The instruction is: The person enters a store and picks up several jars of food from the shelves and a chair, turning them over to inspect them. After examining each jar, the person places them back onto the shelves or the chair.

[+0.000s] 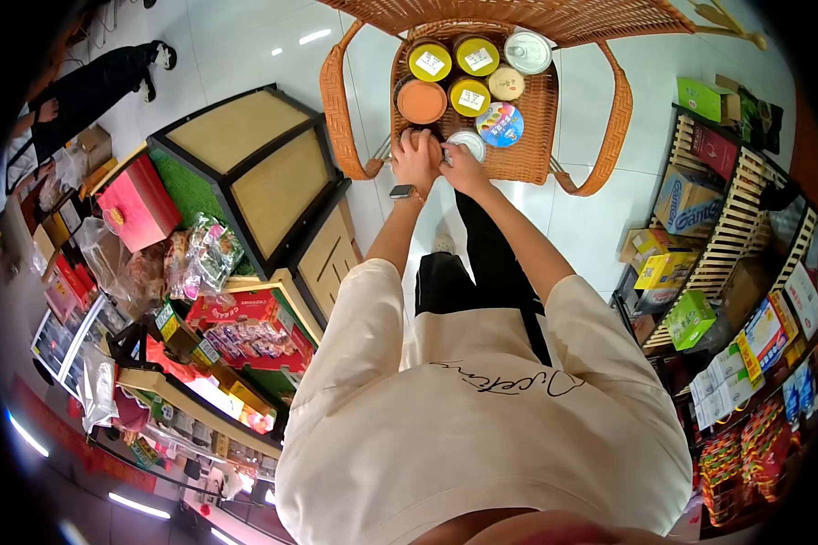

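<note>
My left hand [415,162] is wrapped over a jar with an orange-brown lid [430,145] at the near left corner of a wicker chair seat [538,145]. The fingers of my right hand [464,170] are closed at the right side of the same jar, though its fingertips are partly hidden. Close by stand a silver-lidded can [466,143] and a tub with a colourful lid [500,124]. Behind them are an orange-lidded jar [422,102], several yellow-lidded jars [470,97] with white labels, a cream-lidded jar [506,84] and a pull-tab can [528,53].
Curved wicker armrests [339,104] flank the seat, with the backrest [536,20] beyond. A wooden display stand [277,186] with packaged goods is on the left. Slatted shelves [700,232] with boxes line the right. Another person's legs [95,86] show at upper left.
</note>
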Available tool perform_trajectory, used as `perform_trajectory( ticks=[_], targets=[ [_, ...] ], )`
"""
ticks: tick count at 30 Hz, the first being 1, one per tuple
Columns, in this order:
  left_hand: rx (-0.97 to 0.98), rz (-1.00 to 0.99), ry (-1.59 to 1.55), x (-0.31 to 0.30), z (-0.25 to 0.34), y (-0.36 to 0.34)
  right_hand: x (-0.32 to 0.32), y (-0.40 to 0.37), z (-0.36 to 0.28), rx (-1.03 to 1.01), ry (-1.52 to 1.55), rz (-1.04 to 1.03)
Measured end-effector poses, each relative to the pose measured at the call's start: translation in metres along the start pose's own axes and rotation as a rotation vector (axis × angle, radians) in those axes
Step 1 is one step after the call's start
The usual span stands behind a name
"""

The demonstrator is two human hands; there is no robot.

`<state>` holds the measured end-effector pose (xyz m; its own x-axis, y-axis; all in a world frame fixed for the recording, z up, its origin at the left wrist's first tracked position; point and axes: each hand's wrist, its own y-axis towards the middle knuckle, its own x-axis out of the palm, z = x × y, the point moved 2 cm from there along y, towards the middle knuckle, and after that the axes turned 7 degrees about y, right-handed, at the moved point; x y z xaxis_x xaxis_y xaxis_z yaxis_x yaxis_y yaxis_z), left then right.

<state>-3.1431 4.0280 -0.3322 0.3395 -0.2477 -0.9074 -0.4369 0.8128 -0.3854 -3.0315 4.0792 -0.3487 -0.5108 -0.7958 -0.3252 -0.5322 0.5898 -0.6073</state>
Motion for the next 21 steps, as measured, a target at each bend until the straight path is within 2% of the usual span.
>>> perform_trajectory(
  ticks=[2,5,8,11,14,15,17,21],
  targets=[
    [-0.023,-0.006,-0.012,-0.005,0.001,-0.001,0.003,-0.004,0.0,-0.02,-0.011,0.028],
    [-0.063,-0.029,-0.089,-0.014,-0.004,-0.009,0.004,-0.003,0.011,-0.073,0.028,-0.045],
    [-0.13,0.059,-0.173,-0.02,-0.01,-0.032,-0.015,-0.013,-0.005,-0.019,0.13,-0.152],
    [-0.149,0.111,-0.272,-0.055,-0.011,-0.072,-0.006,-0.02,0.011,-0.159,0.227,-0.209],
    [-0.109,0.224,-0.378,-0.108,-0.006,-0.126,-0.011,-0.055,-0.024,-0.219,0.384,-0.343],
    [-0.125,0.228,-0.392,-0.126,-0.005,-0.145,-0.023,-0.076,-0.05,-0.259,0.256,-0.346],
    [-0.157,0.242,-0.421,-0.164,0.002,-0.184,-0.026,-0.112,-0.077,-0.201,0.476,-0.438],
    [-0.132,0.276,-0.411,-0.221,0.018,-0.26,-0.029,-0.196,-0.123,-0.315,0.578,-0.571]
  ],
)
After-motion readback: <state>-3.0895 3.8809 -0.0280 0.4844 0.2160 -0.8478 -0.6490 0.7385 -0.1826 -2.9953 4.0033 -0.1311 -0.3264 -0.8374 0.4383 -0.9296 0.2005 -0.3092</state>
